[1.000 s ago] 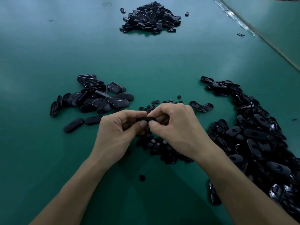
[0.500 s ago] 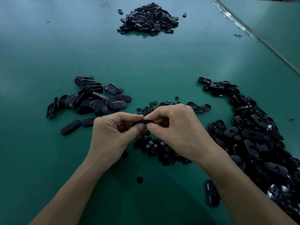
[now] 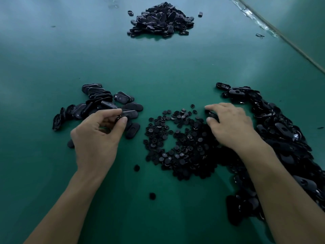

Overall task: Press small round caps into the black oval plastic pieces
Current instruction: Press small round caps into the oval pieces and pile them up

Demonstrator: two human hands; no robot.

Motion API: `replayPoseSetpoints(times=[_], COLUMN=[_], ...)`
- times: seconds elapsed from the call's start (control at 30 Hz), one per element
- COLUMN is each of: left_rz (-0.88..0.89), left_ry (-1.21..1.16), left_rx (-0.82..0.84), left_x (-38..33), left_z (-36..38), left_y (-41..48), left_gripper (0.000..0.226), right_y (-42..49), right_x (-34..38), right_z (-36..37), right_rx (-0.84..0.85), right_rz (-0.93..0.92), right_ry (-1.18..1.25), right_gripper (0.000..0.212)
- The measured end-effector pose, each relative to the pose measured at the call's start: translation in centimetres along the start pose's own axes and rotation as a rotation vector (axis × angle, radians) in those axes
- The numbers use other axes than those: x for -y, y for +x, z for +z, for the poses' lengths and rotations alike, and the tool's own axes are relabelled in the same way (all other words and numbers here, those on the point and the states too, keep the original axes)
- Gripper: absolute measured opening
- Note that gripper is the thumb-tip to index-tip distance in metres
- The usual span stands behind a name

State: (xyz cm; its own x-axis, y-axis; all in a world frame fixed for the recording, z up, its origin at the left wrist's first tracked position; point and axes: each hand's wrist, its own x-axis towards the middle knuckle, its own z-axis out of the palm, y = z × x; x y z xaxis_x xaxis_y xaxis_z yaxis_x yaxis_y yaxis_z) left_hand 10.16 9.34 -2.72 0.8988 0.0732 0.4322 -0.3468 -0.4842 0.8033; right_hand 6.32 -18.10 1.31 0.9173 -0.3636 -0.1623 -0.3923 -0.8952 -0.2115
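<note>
My left hand [image 3: 98, 138] pinches a black oval piece [image 3: 120, 118] between thumb and forefinger, right at the near edge of the left pile of oval pieces [image 3: 98, 103]. My right hand [image 3: 233, 127] is out to the right, with thumb and fingers closed on another black oval piece [image 3: 212, 114] lying on the table. Between the hands lies a heap of small round caps [image 3: 179, 147]. I cannot tell whether the held pieces carry caps.
A long pile of black oval pieces [image 3: 281, 138] runs down the right side under my right forearm. Another heap [image 3: 160, 20] sits at the far middle. Two stray caps [image 3: 136, 167] [image 3: 152, 196] lie near me. A taped table seam [image 3: 263, 25] crosses the far right.
My hands were together over the caps, both on one oval piece. They have parted: the left carried the piece to the left pile, the right reached right to a loose oval piece.
</note>
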Motion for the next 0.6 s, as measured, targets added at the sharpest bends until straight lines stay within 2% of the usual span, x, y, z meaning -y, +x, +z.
replayPoseSetpoints(times=[0.13,0.4,0.5,0.6], left_rz=[0.020,-0.083,-0.094,-0.106], left_ry=[0.058,0.208,0.244,0.241], left_rx=[0.011,0.011,0.028,0.010], left_x=[0.1,0.3,0.5,0.5], left_z=[-0.1,-0.1,0.0,0.0], left_y=[0.0,0.2,0.3,0.4], left_gripper=[0.015,0.010,0.014,0.022], right_y=[-0.1,0.1,0.1,0.1], right_x=[-0.2,-0.7,-0.7,-1.2], right_z=[0.3,-0.1,0.0,0.0], right_rx=[-0.117,-0.236,-0.243,-0.248], right_rz=[-0.040,0.006,-0.003,0.028], right_ry=[0.061,0.285,0.274,0.164], right_gripper=[0.031,0.024,0.019,0.029])
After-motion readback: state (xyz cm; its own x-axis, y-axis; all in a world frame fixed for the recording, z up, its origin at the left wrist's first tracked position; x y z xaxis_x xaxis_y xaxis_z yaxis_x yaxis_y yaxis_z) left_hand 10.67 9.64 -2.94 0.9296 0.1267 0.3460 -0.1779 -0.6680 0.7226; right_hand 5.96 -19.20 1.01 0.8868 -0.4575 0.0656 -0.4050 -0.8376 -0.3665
